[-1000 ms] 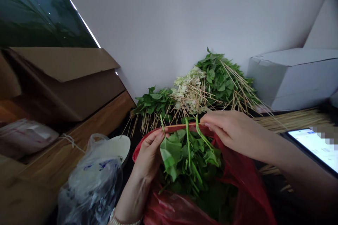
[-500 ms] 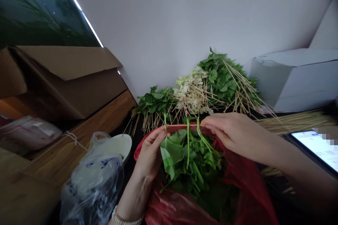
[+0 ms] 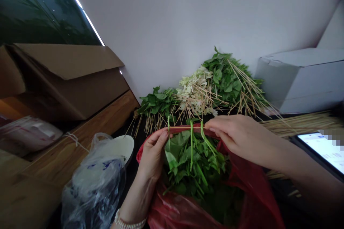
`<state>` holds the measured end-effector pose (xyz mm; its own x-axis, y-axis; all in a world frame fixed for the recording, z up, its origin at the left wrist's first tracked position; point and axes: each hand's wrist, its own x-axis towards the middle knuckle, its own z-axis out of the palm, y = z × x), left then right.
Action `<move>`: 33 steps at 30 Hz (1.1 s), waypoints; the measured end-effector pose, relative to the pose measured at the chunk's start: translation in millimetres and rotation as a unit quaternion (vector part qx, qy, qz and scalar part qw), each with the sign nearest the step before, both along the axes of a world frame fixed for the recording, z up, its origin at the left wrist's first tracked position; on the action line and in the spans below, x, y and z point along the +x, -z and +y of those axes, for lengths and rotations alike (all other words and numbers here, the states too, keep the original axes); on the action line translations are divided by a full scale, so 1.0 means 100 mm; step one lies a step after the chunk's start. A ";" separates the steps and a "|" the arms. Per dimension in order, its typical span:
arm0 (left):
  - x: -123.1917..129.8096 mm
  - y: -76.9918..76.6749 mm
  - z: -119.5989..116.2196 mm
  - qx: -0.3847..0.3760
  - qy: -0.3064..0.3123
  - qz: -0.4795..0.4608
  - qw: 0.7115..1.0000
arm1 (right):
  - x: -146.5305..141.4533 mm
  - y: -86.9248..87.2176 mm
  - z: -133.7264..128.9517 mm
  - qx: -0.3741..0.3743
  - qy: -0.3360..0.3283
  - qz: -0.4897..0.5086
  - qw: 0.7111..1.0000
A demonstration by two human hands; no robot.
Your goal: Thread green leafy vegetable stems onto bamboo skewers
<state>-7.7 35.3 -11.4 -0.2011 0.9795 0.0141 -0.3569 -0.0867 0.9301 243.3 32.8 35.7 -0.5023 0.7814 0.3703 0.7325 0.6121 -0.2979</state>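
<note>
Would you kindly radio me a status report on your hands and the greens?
Right hand gripping thin skewer; left hand pinching leafy stem near skewer's other end. Two more stems on skewer, above red bag. Nothing visibly blocking hands.

Beyond the grip rises a broad, pale grey wall (image 3: pixel 174 25), plain and smooth, meeting a second wall (image 3: pixel 333 28) at a corner far to the right of it. Up and to the left of the grip is a dark green, glassy panel (image 3: pixel 48 10), perhaps a window, with a bright slit of light (image 3: pixel 86 16) along its slanting edge. Left of the grip runs a brown wood-grained surface (image 3: pixel 118 109); beside the grip lies a dark surface (image 3: pixel 131 171). The light is dim and cool, with a small orange glow (image 3: pixel 8 107) far left.
</note>
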 end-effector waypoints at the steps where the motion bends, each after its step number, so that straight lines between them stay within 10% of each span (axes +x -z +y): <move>1: 0.00 -0.01 0.00 -0.004 -0.001 -0.003 1.000 | 0.00 0.00 0.00 0.000 -0.001 0.002 1.000; 33: -0.04 -0.01 0.01 -0.032 0.017 -0.052 0.998 | -0.03 0.03 -0.03 0.000 -0.026 -0.007 1.000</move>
